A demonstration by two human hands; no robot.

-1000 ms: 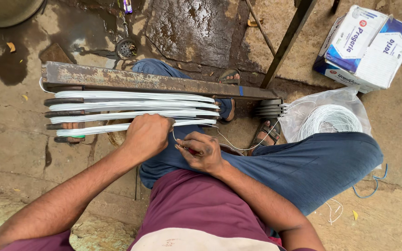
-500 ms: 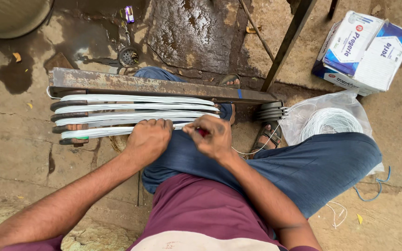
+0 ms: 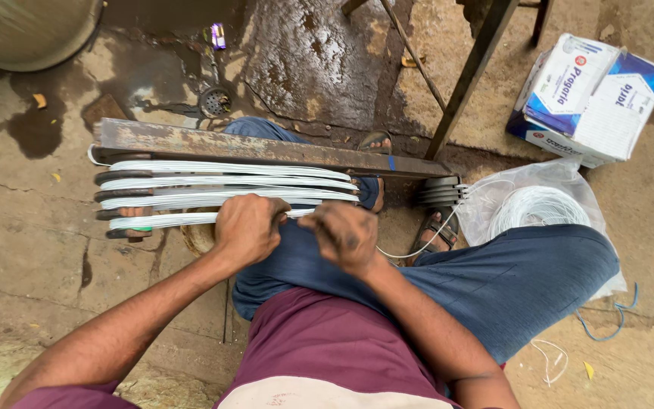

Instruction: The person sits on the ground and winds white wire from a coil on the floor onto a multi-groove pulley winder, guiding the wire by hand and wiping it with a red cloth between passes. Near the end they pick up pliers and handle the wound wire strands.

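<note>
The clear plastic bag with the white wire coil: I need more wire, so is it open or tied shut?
Open. The bag gapes toward the frame, and a white wire runs out of it.

A white and blue cardboard box (image 3: 588,98) lies on the stone floor (image 3: 32,265) at upper right. A clear plastic bag (image 3: 527,201) holding a coil of white cable sits just below it. A round metal drain cover (image 3: 216,101) is set in the wet patch at top. A grey-green drum (image 3: 28,30) occupies the upper left corner. Yellow leaves (image 3: 39,99) are scattered on the floor.
</note>
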